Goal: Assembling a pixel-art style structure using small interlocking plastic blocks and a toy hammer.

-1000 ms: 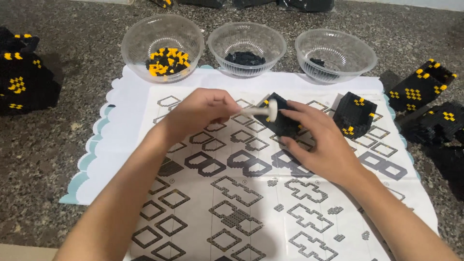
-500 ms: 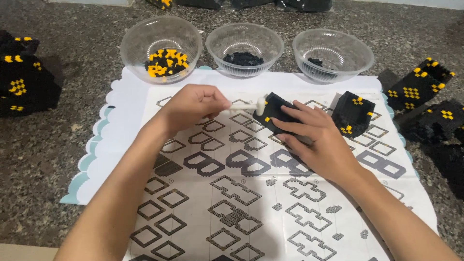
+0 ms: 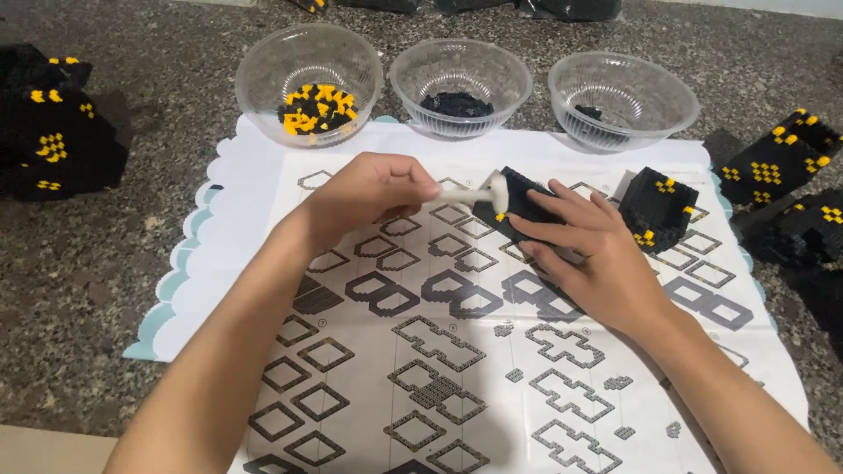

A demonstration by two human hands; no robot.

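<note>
My left hand (image 3: pixel 373 195) is closed around the handle of a small white hammer-like tool (image 3: pixel 486 194), whose head touches the left edge of a black-and-yellow brick assembly (image 3: pixel 520 201). My right hand (image 3: pixel 593 254) lies over that assembly and grips it, pressing it on the printed instruction sheet (image 3: pixel 439 351). A second black brick block with yellow dots (image 3: pixel 657 209) stands just right of my right hand.
Three clear bowls stand at the back: one with yellow and black bricks (image 3: pixel 312 83), two with black bricks (image 3: pixel 460 86) (image 3: pixel 622 99). More black-and-yellow assemblies lie at the left (image 3: pixel 48 132) and the right (image 3: pixel 781 167) on the speckled stone floor.
The white tool was pulled back to the left half a second ago and now rests against the assembly again. My right hand stays on the assembly.
</note>
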